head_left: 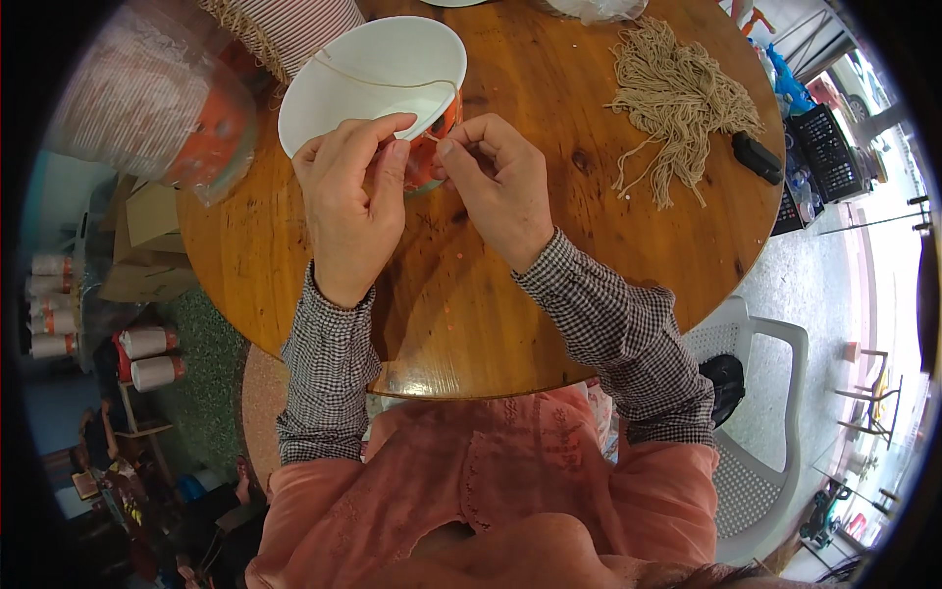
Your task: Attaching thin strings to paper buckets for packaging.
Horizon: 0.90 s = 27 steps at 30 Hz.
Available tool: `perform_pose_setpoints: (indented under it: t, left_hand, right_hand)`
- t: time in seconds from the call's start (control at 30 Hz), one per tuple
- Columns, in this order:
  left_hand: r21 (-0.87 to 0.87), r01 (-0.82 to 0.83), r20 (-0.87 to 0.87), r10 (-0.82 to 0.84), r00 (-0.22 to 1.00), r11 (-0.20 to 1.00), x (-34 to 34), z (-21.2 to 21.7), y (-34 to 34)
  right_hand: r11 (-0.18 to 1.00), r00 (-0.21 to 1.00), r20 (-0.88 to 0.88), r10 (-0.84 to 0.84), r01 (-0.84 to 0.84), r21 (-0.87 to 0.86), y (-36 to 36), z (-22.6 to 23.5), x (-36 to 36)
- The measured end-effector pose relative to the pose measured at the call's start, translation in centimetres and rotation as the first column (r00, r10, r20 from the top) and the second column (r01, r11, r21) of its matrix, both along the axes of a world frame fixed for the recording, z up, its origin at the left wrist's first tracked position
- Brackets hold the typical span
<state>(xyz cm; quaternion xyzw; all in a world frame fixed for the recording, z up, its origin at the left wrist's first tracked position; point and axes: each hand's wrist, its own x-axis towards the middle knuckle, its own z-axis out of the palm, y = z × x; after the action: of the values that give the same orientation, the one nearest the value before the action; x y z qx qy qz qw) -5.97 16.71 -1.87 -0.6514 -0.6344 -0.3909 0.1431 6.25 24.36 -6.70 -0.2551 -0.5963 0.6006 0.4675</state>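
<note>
- Over the near edge of the tabletop [461, 339], both checked sleeves [329, 378] reach forward, elbows apart, which lets the two hands meet at one spot.
- Off its near right edge stands a white chair [731, 461] with a dark item [724, 388] on it.
- Farther in, left of centre, the left hand [355, 206] is half curled, thumb close under the forefinger, in front of the bucket [383, 59]; whether it grips anything, I cannot tell.
- Just beside it, the right hand [502, 182] is nearly closed, thumb to bent forefinger, apparently pinching the string [392, 85] by its tips, a hold that suits so thin a thing.
- Past the fingers, the string passes the rim and lies across the bucket's mouth, perhaps so its slack stays clear of them.
- Toward the far left, the bucket shows its open mouth and, at the near right, its printed wall, probably to keep that side in reach.
- By the right edge, a black object [756, 157] lies beside heaped strands [687, 98], likely set apart against tangling.
- At the far left edge is a stack [304, 34]; nearer the left edge, a bagged stack [147, 108], perhaps wrapped against dust.
</note>
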Motion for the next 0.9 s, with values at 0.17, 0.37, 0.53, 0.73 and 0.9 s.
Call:
perform_pose_setpoints:
  t: [0.17,0.37,0.53,0.73,0.9]
  left_hand:
    - [-0.060,0.015,-0.023,-0.016,1.000,0.998,0.7,0.6,-0.3]
    - [-0.181,0.015,-0.020,-0.019,1.000,0.983,0.3,1.4,-1.4]
    - [-0.113,0.018,0.133,-0.003,0.991,0.993,0.5,1.2,-1.2]
    - [0.051,-0.026,0.136,0.019,0.990,0.998,0.4,0.5,-0.9]
    - [0.102,0.040,0.198,-0.059,0.978,0.994,0.8,0.5,-0.7]
  right_hand:
    - [1.000,0.999,-0.032,0.004,-0.004,-0.006,-0.2,0.2,0.0]
    - [0.973,0.990,0.101,0.102,-0.121,0.196,-0.1,1.0,0.8]
    - [0.940,0.945,0.327,-0.019,-0.094,0.327,1.5,2.1,2.1]
    - [0.864,0.960,-0.042,-0.277,0.268,0.427,2.8,3.3,2.7]
    - [0.478,0.961,-0.005,-0.276,0.142,0.867,2.3,4.1,2.9]
